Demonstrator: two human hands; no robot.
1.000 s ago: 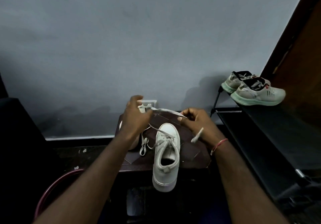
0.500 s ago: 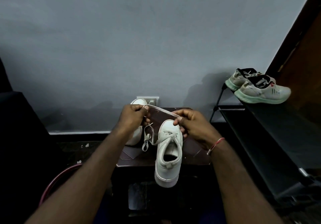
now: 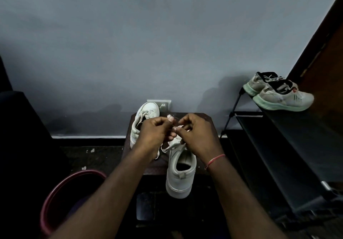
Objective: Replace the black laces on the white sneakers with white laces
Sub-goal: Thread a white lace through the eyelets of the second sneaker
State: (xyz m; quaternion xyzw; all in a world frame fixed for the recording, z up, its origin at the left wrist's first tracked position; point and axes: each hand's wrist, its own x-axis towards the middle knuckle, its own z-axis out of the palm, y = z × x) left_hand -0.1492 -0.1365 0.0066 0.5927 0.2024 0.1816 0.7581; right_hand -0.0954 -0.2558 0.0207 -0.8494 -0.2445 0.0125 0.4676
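A white sneaker (image 3: 181, 175) lies heel-toward-me on a small dark table (image 3: 207, 120), its heel hanging over the front edge. A second white sneaker (image 3: 143, 116) with white laces lies to its left, toe near the wall. My left hand (image 3: 152, 135) and my right hand (image 3: 196, 135) meet above the near sneaker's toe, fingers curled, each pinching the white lace (image 3: 167, 148). Part of the lace hangs loose below my left hand. The sneaker's eyelets are hidden under my hands.
A black shoe rack (image 3: 278, 146) stands at the right with a pair of grey-green running shoes (image 3: 278, 96) on top. A red bucket rim (image 3: 61, 188) sits at the lower left. A wall socket (image 3: 164, 106) is behind the table. A brown door edges the far right.
My hands held the lace stretched apart between them; now they have come together over the toe of the near sneaker. The view has tilted lower.
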